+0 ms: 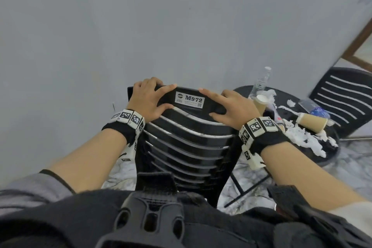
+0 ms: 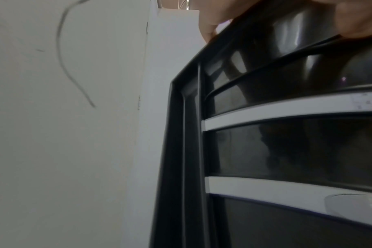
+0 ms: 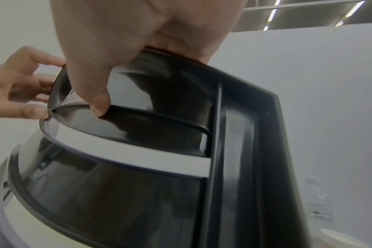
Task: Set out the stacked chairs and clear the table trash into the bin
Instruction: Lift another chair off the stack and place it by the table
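Observation:
A black slatted plastic chair [image 1: 187,143] with a white M972 label stands right in front of me, its back towards me. My left hand [image 1: 150,98] grips the left end of its top rail, fingers curled over the far edge and thumb under the rail. My right hand [image 1: 229,107] grips the right end the same way. The left wrist view shows the chair [image 2: 265,134] and fingertips [image 2: 208,28] over the rail. In the right wrist view my thumb [image 3: 100,100] hooks under the chair's top rail [image 3: 159,104]. Whether more chairs are stacked beneath, I cannot tell.
A round black table [image 1: 330,153] at the right holds crumpled tissue [image 1: 306,137], two paper cups [image 1: 311,122], a clear bottle [image 1: 261,80] and a flattened bottle [image 1: 316,108]. Another black chair [image 1: 346,98] stands beyond it. A grey wall [image 1: 100,36] is close ahead.

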Tool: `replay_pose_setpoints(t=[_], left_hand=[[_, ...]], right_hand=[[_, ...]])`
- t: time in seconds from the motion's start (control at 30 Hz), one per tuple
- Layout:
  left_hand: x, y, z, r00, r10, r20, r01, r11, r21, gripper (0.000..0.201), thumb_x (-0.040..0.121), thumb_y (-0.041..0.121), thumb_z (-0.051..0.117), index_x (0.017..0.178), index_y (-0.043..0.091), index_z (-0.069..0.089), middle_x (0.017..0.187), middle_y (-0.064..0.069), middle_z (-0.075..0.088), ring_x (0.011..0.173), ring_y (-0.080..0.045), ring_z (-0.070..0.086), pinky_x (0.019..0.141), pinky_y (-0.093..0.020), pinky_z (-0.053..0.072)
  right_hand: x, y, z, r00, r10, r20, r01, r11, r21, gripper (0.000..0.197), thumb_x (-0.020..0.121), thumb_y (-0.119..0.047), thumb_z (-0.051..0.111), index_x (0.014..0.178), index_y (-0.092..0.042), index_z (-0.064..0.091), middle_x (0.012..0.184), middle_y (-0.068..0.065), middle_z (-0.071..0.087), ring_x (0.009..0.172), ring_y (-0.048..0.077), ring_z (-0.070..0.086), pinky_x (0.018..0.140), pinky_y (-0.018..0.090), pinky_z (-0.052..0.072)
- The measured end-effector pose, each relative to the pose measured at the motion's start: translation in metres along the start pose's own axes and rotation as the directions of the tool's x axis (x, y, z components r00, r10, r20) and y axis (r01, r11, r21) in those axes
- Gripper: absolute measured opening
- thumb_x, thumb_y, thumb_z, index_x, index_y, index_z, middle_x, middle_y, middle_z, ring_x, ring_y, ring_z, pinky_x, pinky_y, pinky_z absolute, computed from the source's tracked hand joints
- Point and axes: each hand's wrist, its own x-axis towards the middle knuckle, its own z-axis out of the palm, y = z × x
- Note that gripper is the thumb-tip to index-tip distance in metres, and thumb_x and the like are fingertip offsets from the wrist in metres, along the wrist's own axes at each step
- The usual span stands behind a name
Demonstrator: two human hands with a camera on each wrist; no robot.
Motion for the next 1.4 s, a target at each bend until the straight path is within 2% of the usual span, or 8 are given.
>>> replay_pose_setpoints(t=[0.2,0.33,0.5,0.6,0.77,0.87,1.07,1.4], left_hand=[[0.038,0.053,0.025,0.991,0.125,0.041,-0.117,0.98,-0.162,0.071,0.072,0.038,0.076,0.128,0.031,0.034,0.106,-0.016,0.055,0.093,-0.034,0.056,0.086,-0.051,0.039],[0.065,0.084,0.061,0.964,0.247,0.098,-0.224,0.953,-0.203,0.071,0.072,0.039,0.076,0.128,0.03,0.033,0.107,-0.016,0.056,0.092,-0.034,0.056,0.085,-0.05,0.041],[0.088,0.123,0.103,0.914,0.399,0.072,-0.373,0.896,-0.24,0.059,0.079,0.053,0.052,0.13,0.03,0.034,0.103,-0.015,0.057,0.088,-0.034,0.056,0.082,-0.049,0.042],[0.111,0.133,0.118,0.907,0.418,0.056,-0.394,0.887,-0.242,0.061,0.08,0.052,0.055,0.133,0.032,0.032,0.106,-0.016,0.056,0.09,-0.036,0.055,0.083,-0.05,0.041],[0.146,0.134,0.139,0.89,0.45,0.07,-0.42,0.87,-0.257,0.066,0.078,0.047,0.065,0.133,0.033,0.031,0.108,-0.016,0.055,0.092,-0.035,0.055,0.083,-0.05,0.04],[0.162,0.135,0.148,0.878,0.472,0.076,-0.438,0.859,-0.266,0.061,0.08,0.055,0.053,0.133,0.033,0.032,0.11,-0.014,0.055,0.092,-0.034,0.055,0.081,-0.049,0.04],[0.197,0.132,0.165,0.865,0.5,0.041,-0.468,0.834,-0.291,0.067,0.077,0.044,0.069,0.131,0.033,0.031,0.11,-0.016,0.055,0.091,-0.037,0.055,0.08,-0.049,0.041],[0.233,0.133,0.196,0.806,0.59,0.043,-0.55,0.774,-0.313,0.063,0.076,0.042,0.07,0.129,0.031,0.035,0.108,-0.017,0.056,0.091,-0.038,0.054,0.082,-0.052,0.041]], right_hand=[[-0.055,0.029,-0.026,0.989,0.13,-0.064,-0.136,0.985,-0.101,0.076,0.081,-0.048,0.057,0.14,-0.059,0.01,0.084,-0.006,0.048,0.069,0.011,0.047,0.049,0.025,0.038],[-0.093,0.049,-0.016,0.963,0.259,-0.073,-0.265,0.961,-0.082,0.075,0.082,-0.046,0.057,0.141,-0.057,0.012,0.085,-0.006,0.048,0.072,0.013,0.048,0.048,0.032,0.048],[-0.132,0.073,0.001,0.895,0.439,-0.075,-0.443,0.896,-0.043,0.074,0.084,-0.043,0.056,0.14,-0.058,0.011,0.091,-0.005,0.051,0.079,0.014,0.051,0.054,0.031,0.05],[-0.128,0.09,0.003,0.851,0.513,-0.115,-0.519,0.854,-0.031,0.075,0.084,-0.039,0.06,0.141,-0.054,0.015,0.092,-0.003,0.05,0.083,0.015,0.05,0.066,0.025,0.043],[-0.107,0.118,0.0,0.824,0.563,-0.052,-0.565,0.824,-0.031,0.08,0.084,-0.035,0.064,0.144,-0.05,0.014,0.091,0.003,0.051,0.08,0.019,0.051,0.073,0.033,0.047],[-0.101,0.129,-0.002,0.809,0.588,-0.024,-0.588,0.808,-0.028,0.08,0.085,-0.033,0.065,0.143,-0.051,0.013,0.087,0.004,0.05,0.078,0.021,0.05,0.071,0.036,0.048],[-0.081,0.143,0.0,0.768,0.632,-0.106,-0.639,0.767,-0.056,0.079,0.083,-0.031,0.067,0.143,-0.051,0.018,0.082,0.003,0.049,0.07,0.02,0.049,0.065,0.037,0.048],[-0.069,0.141,0.026,0.678,0.714,-0.176,-0.733,0.673,-0.097,0.08,0.083,-0.031,0.066,0.143,-0.051,0.017,0.084,0.003,0.05,0.077,0.021,0.048,0.068,0.04,0.048]])
